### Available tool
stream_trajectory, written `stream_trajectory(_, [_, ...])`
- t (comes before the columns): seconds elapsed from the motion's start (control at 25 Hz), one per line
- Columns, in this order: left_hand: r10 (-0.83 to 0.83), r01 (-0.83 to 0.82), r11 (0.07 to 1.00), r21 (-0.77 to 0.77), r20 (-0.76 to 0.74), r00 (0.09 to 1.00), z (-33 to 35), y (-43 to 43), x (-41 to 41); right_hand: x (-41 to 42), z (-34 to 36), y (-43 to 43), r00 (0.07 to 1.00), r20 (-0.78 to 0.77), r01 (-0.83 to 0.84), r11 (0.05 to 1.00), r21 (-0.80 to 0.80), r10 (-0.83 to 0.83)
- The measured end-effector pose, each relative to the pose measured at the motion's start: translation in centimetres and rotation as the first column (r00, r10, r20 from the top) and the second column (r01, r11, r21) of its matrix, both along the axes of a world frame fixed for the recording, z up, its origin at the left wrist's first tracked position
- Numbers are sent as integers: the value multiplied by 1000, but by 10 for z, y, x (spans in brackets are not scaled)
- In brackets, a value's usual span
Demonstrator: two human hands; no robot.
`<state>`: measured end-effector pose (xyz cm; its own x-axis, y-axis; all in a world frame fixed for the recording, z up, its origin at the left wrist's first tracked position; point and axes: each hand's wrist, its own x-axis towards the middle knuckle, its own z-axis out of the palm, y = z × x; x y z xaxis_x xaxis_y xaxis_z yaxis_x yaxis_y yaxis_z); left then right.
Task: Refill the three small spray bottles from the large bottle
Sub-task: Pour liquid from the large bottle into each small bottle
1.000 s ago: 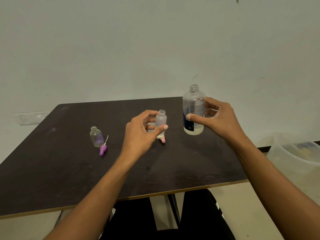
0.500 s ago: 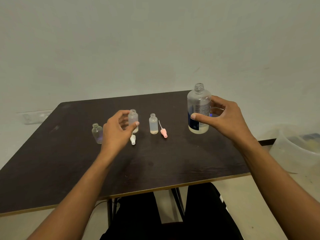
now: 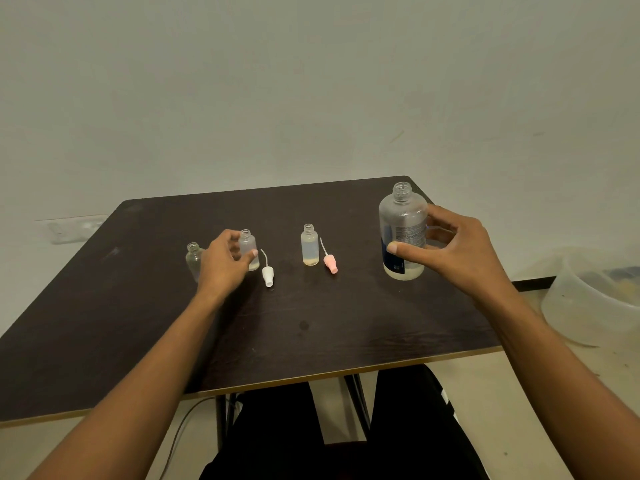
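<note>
Left grip [image 3: 225,263] pinches the uncapped small bottle [image 3: 250,245]. Right grip [image 3: 460,251] curls round the large bottle [image 3: 403,233], upright on the surface [image 3: 311,341]. Risk: a fast tip overshoots the narrow neck in the left grip and wets the surface.

Large bottle [image 3: 402,216]: clear, uncapped, upright, nearly empty, gripped by right hand [image 3: 460,251]. Small bottles, uncapped, upright in row: leftmost bottle [image 3: 193,260] clear; middle bottle [image 3: 248,244] gripped by left hand [image 3: 221,266]; rightmost bottle [image 3: 309,245], yellowish liquid at bottom. White sprayer [image 3: 267,274], pink sprayer [image 3: 330,263] laid alongside.
</note>
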<state>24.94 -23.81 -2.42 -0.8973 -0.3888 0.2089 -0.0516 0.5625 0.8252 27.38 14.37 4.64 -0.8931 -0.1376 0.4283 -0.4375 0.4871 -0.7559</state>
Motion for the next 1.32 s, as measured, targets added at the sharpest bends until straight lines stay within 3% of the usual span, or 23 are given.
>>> stream_trajectory(0.52, [-19,19,999,31,9,1000,-6,5,-2,5,-2,4,1000,-5,19,1000,18,-19])
stream_trajectory(0.88, [-9,23,998,53,-251,968,38,-11,53,9,-8,-7,999,1,-37,999,-6,37])
stream_trajectory(1.0, [33,-45,998,-33,-309,951,45,-39,64,11,-9,-17,998,5,-60,998,-34,60])
stream_trajectory(1.16, [54,-77,989,-129,-172,984,30,-73,65,14,-12,-30,995,24,-97,994,-49,98])
stream_trajectory(1.32, [51,-51,996,-75,7,999,6,-85,60,14,-17,-37,990,38,-134,988,-73,137])
